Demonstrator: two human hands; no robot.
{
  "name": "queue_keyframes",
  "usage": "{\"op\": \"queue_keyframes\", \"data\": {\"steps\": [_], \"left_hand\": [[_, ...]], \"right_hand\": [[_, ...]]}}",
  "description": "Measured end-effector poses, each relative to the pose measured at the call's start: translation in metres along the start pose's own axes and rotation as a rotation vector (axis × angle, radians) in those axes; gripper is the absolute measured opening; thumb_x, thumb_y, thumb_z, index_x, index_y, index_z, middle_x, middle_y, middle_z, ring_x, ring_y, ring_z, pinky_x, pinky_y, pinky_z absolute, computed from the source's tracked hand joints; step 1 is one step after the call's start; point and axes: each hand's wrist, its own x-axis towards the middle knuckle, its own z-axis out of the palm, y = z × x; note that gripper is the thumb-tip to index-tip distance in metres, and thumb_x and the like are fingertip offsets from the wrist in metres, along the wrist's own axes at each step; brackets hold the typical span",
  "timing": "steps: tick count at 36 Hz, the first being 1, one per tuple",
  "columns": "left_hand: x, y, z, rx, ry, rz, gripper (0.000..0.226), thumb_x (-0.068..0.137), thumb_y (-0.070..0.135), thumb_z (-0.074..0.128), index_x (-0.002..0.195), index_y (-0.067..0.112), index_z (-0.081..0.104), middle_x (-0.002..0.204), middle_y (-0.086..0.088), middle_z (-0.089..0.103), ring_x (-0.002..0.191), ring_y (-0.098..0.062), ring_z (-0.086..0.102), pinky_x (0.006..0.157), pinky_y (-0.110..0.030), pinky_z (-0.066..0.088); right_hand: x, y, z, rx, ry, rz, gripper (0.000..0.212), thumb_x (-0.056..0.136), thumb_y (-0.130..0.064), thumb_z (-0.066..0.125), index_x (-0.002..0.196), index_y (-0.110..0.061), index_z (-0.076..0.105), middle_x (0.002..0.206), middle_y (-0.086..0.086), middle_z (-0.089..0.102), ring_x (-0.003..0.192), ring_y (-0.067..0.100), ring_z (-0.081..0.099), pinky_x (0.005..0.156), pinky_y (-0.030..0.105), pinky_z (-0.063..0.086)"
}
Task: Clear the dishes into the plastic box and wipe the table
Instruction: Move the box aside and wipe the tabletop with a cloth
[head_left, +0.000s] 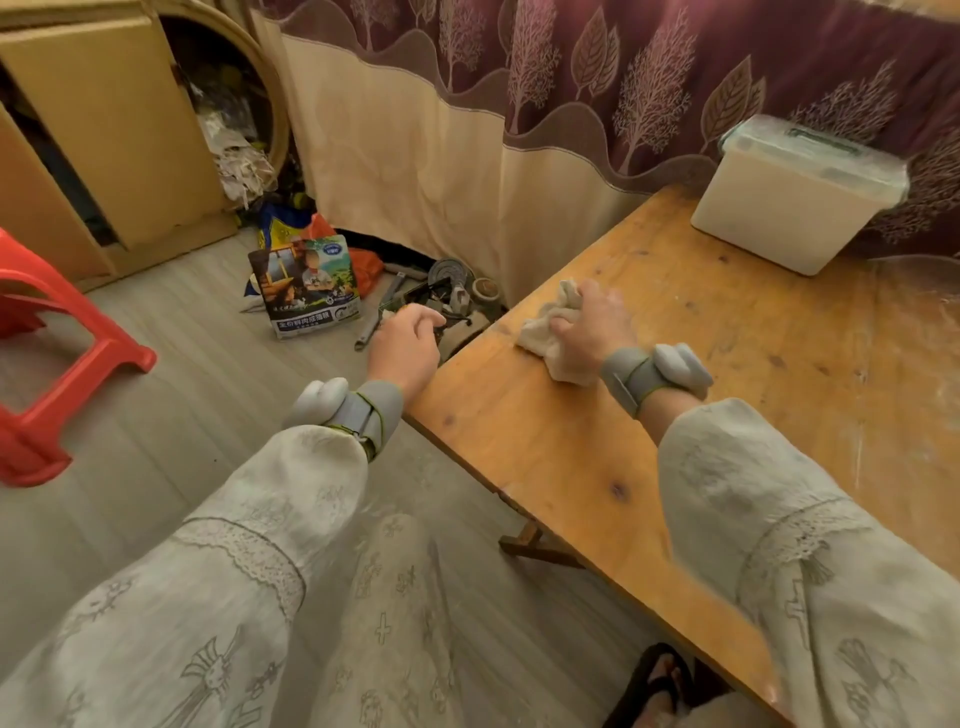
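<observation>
**Wiping under way, no dishes left on the table**

Head view: nearest the camera are the person's two pale embroidered sleeves (291, 525), each ending in a grey wrist strap with a white sensor pod. A dark sandal shows at the bottom edge, under the table's near side.

The right hand (592, 332) rests on the orange-brown wooden table (597, 452) close to its left edge, fingers curled over and pressing a crumpled off-white cloth (545, 327) flat against the wood. The left hand (405, 348) hangs just off the table's left edge, over the floor, fingers loosely curled and holding nothing.

At the table's far right corner, against the maroon-and-cream leaf-patterned curtain (519, 104), stands the translucent white plastic box (795, 202) with its lid on. What is inside cannot be seen through the lid.

No dishes are visible on the wood, so the clearing appears finished and the box closed up. The wiping seems to be in progress: the cloth sits at the left edge, and pale streaks and smears show on the right part of the tabletop, which suggests that area needs passes yet.

Beyond the table, a printed pet-food bag (306, 286), scattered tools and a red plastic stool (57, 358) sit on the grey floor.
</observation>
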Motion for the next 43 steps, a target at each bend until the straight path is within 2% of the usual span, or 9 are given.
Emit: {"op": "queue_keyframes", "data": {"steps": [4,6,9,13,16,23,27,37,43], "left_hand": [[0.0,0.014,0.011,0.056,-0.047,0.039,0.047,0.095,-0.003,0.024,0.129,0.021,0.046,0.106,-0.013,0.055,0.092,-0.029,0.05,0.07,-0.032,0.036],[-0.002,0.018,0.015,0.073,-0.067,0.048,0.057,0.088,-0.011,0.026,0.131,0.023,0.042,0.097,-0.01,0.048,0.086,-0.026,0.045,0.072,-0.035,0.037],[0.0,0.021,0.021,0.039,-0.066,0.047,0.064,0.077,-0.018,0.028,0.128,0.019,0.042,0.105,-0.006,0.037,0.095,-0.022,0.041,0.087,-0.03,0.034],[0.004,0.019,0.024,0.013,-0.061,-0.014,0.05,0.08,-0.014,0.031,0.121,0.011,0.049,0.107,-0.006,0.045,0.111,-0.025,0.045,0.086,-0.028,0.036],[0.006,0.019,0.028,0.044,-0.103,-0.054,0.04,0.089,-0.004,0.033,0.121,0.011,0.052,0.114,-0.009,0.056,0.112,-0.024,0.048,0.083,-0.026,0.035],[0.012,0.015,0.032,0.235,-0.242,-0.085,0.039,0.094,0.007,0.031,0.126,0.013,0.052,0.133,-0.012,0.048,0.125,-0.029,0.041,0.101,-0.035,0.036],[0.016,0.016,0.036,0.255,-0.228,-0.129,0.04,0.095,0.007,0.028,0.122,0.011,0.058,0.135,-0.012,0.048,0.126,-0.03,0.041,0.1,-0.035,0.036],[0.027,0.022,0.04,0.01,-0.149,-0.274,0.044,0.089,0.002,0.031,0.122,0.01,0.059,0.134,-0.013,0.053,0.123,-0.033,0.047,0.105,-0.04,0.04],[0.008,0.045,0.07,0.344,-0.151,-0.046,0.039,0.092,0.013,0.036,0.126,0.015,0.054,0.136,-0.016,0.044,0.125,-0.036,0.041,0.105,-0.042,0.035]], "right_hand": [[-0.008,0.017,0.004,-0.045,-0.04,0.053,0.048,0.096,-0.04,0.04,0.138,-0.016,0.043,0.139,0.018,0.034,0.125,0.033,0.042,0.103,0.036,0.034],[-0.02,0.01,0.006,-0.059,-0.081,-0.037,0.046,0.097,-0.042,0.037,0.134,-0.016,0.046,0.134,0.014,0.035,0.121,0.033,0.044,0.101,0.037,0.035],[-0.037,-0.005,0.014,-0.082,-0.148,-0.264,0.044,0.096,-0.045,0.04,0.127,-0.018,0.053,0.124,0.01,0.04,0.114,0.027,0.046,0.097,0.034,0.038],[-0.041,-0.013,0.024,-0.164,-0.209,-0.495,0.042,0.094,-0.045,0.047,0.119,-0.014,0.058,0.12,0.01,0.043,0.105,0.023,0.047,0.086,0.024,0.033],[-0.023,-0.001,0.017,-0.124,-0.202,-0.45,0.038,0.095,-0.039,0.047,0.12,-0.012,0.057,0.125,0.011,0.043,0.114,0.027,0.044,0.095,0.031,0.034],[0.022,0.039,0.005,-0.197,-0.012,-0.107,0.041,0.098,-0.037,0.039,0.134,-0.02,0.045,0.134,0.011,0.042,0.122,0.032,0.037,0.103,0.04,0.032],[0.011,0.022,0.016,-0.037,-0.065,-0.222,0.043,0.097,-0.034,0.042,0.135,-0.014,0.045,0.143,0.01,0.034,0.131,0.028,0.031,0.109,0.031,0.02],[-0.058,0.006,0.024,0.12,-0.322,-0.635,0.041,0.091,-0.032,0.058,0.125,-0.011,0.057,0.144,0.001,0.04,0.135,0.015,0.03,0.104,0.019,0.02],[-0.086,0.047,0.01,0.156,-0.361,-0.623,0.032,0.089,-0.025,0.062,0.116,-0.007,0.059,0.143,0.002,0.042,0.132,0.019,0.038,0.104,0.031,0.033]]}}
